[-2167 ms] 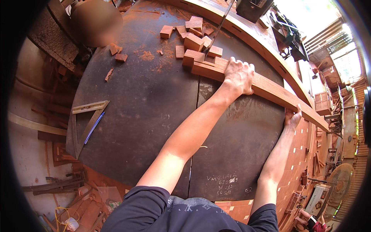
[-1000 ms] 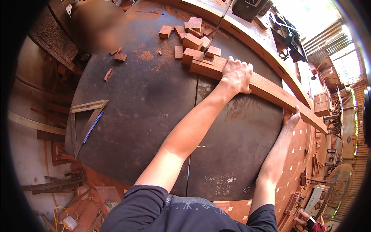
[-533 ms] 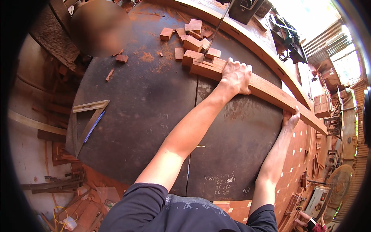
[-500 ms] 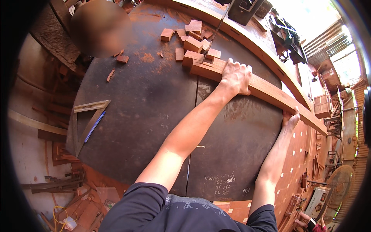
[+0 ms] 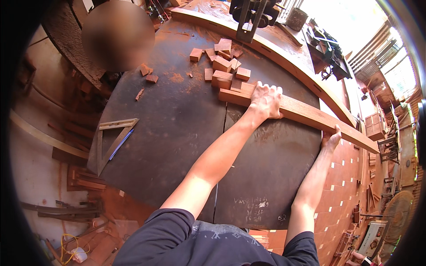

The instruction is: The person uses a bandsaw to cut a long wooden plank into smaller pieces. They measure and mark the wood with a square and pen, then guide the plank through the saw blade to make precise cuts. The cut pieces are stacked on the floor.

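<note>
A long reddish-brown wooden beam (image 5: pixel 306 116) lies slantwise across a dark metal saw table (image 5: pixel 177 146), its far right part reaching past the table edge. My left hand (image 5: pixel 265 101) grips it from above near its left end, fingers bent over the far side. Further right, my right hand (image 5: pixel 330 138) holds the beam from the near side, thumb up and other fingers hidden beneath. A notch shows at the beam's left end, beside a small wooden block (image 5: pixel 222 80). Beyond that end hangs the black saw guide (image 5: pixel 246 34).
Several offcut blocks (image 5: pixel 222 63) and sawdust lie past the beam's end. A wooden set square (image 5: pixel 117 139) and blue pen (image 5: pixel 121 144) rest at the left. A long slotted timber (image 5: pixel 306 76) runs behind. Another person's blurred head (image 5: pixel 117 36) is at upper left.
The view has shifted, and the saw guide now shows more fully. The blade no longer crosses the beam's left end. Both hands keep their hold; the beam sits slightly lower in the picture.
</note>
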{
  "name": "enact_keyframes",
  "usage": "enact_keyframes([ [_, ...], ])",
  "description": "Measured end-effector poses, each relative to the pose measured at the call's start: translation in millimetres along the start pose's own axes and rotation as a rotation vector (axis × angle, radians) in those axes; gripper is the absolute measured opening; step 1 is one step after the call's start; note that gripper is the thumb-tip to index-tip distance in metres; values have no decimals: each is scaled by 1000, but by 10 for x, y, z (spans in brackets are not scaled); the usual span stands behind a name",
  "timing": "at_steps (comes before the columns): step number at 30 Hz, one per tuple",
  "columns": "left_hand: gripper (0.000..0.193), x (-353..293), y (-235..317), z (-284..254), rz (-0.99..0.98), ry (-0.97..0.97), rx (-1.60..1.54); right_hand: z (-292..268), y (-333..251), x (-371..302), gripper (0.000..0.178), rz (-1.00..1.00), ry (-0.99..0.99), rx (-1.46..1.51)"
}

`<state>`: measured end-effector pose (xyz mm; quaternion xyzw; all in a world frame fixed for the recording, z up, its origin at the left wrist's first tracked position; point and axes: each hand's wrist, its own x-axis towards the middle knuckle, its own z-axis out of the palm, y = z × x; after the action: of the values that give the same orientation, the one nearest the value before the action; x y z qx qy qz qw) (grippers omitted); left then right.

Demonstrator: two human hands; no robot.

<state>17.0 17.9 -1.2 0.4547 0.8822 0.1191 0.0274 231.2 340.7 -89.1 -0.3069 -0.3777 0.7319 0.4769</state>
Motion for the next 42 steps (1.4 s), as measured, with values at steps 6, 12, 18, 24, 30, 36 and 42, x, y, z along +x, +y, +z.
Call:
enact_keyframes([
  [6,83,-180,137,7,-25,9,-4,-24,-19,28,46,7,30,-10],
  [12,78,-283,105,-9,-51,44,22,196,-28,-161,52,154,131,182],
  [18,80,-247,330,-136,-15,16,26,-86,-182,89,60,79,43,272],
  [24,80,-900,188,-145,82,72,93,23,-103,-259,65,156,144,40],
  [30,63,-1953,356,-816,3,-173,58,-266,32,-92,69,298,517,-431],
  [36,58,-1878,801,-1153,155,-98,-19,-1259,-444,858,64,91,196,-419],
  [42,48,-1736,611,-1203,53,-155,-106,-818,-189,283,64,195,364,-196],
])
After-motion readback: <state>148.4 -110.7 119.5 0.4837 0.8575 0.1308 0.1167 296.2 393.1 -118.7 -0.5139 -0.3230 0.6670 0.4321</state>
